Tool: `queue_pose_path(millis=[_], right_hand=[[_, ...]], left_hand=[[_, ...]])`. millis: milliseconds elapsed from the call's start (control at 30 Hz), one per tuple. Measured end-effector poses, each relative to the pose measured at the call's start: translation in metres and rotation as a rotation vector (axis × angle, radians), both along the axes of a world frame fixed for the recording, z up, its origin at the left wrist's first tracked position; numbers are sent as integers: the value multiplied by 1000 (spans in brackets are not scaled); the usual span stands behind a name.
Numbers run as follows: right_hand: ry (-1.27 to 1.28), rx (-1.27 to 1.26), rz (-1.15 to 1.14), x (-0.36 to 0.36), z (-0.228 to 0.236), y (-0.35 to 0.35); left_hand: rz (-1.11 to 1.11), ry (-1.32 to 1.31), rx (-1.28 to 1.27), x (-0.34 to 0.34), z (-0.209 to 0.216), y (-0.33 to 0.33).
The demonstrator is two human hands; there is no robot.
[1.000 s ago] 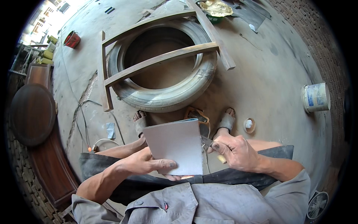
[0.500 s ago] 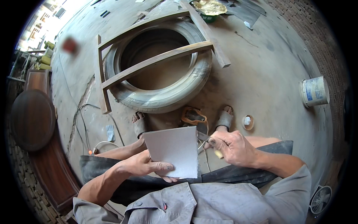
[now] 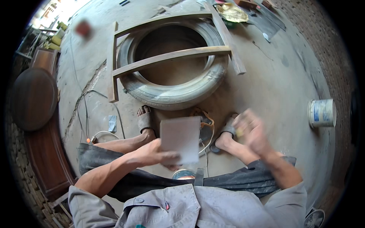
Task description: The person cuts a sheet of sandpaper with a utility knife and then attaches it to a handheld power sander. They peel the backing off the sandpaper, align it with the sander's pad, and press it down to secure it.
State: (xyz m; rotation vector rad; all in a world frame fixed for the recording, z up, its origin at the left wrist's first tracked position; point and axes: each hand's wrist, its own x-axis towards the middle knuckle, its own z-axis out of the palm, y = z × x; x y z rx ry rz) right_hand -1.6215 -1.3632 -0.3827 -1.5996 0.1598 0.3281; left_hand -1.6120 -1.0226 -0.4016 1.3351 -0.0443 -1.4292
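Pinching a sheet in the left hand, with the right hand apart from it.
Clamped at its near-left part (thumb on top), short of the tyre beyond the grip. Seemingly at a step of steadying the sheet one-handed; calling next, probably, for a firm left pinch. Farther right, too blurred to tell the right hand's closure; showing something yellowish beside its fingers.

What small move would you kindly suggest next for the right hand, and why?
Perhaps bring the right hand toward the free right edge of the grey sheet: the left hand grips only its lower left side, while the right, blurred here, is apart from it.
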Motion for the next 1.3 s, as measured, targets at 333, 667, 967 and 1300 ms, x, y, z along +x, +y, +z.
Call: queue_pose_path(millis=[333, 667, 967, 1300], right_hand=[[-125, -385, 501, -43, -13, 79], [198, 29, 388, -44, -34, 84], [216, 78, 319, -40, -44, 81], [669, 263, 264, -28, -79, 59]], left_hand=[[-322, -760, 132, -33, 2, -43], [-45, -722, -132, -40, -11, -44], [-7, -466, -347, -29, 2, -35], [187, -171, 45, -21, 3, -31]])
